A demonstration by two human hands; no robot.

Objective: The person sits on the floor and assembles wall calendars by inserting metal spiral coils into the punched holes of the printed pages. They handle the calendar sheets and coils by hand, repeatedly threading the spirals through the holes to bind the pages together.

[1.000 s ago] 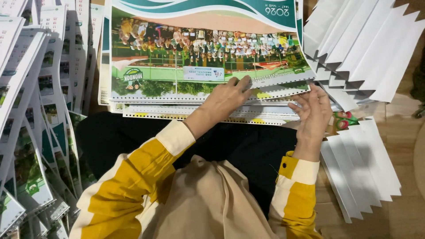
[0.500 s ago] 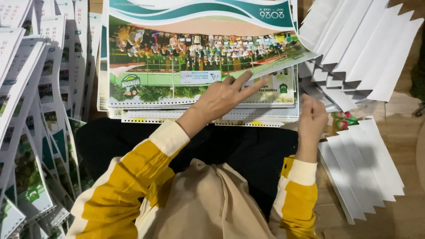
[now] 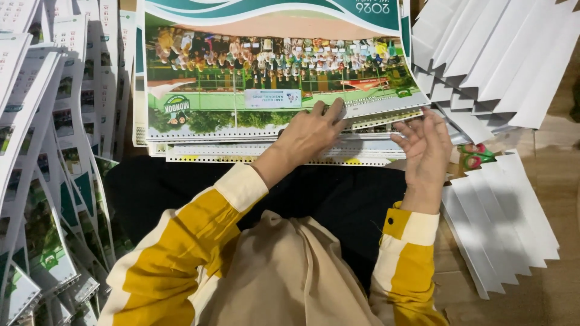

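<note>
Pressing flat on the stack of punched photo calendar sheets [image 3: 272, 78], the left hand [image 3: 311, 133] steadies it; the right hand [image 3: 426, 148] hovers beside it, half-open, empty, finished fanned sheets [image 3: 36, 181] piled left of the stack

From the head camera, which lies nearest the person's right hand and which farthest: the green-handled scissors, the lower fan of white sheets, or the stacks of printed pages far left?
1. Green-handled scissors, just right of the right hand.
2. Lower fan of white sheets, lower right.
3. Stacks of printed pages, far left.

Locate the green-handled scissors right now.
In the head view the green-handled scissors lie on the person's right, just past the right hand, between the two fans of white sheets and beside the calendar stack.
</note>
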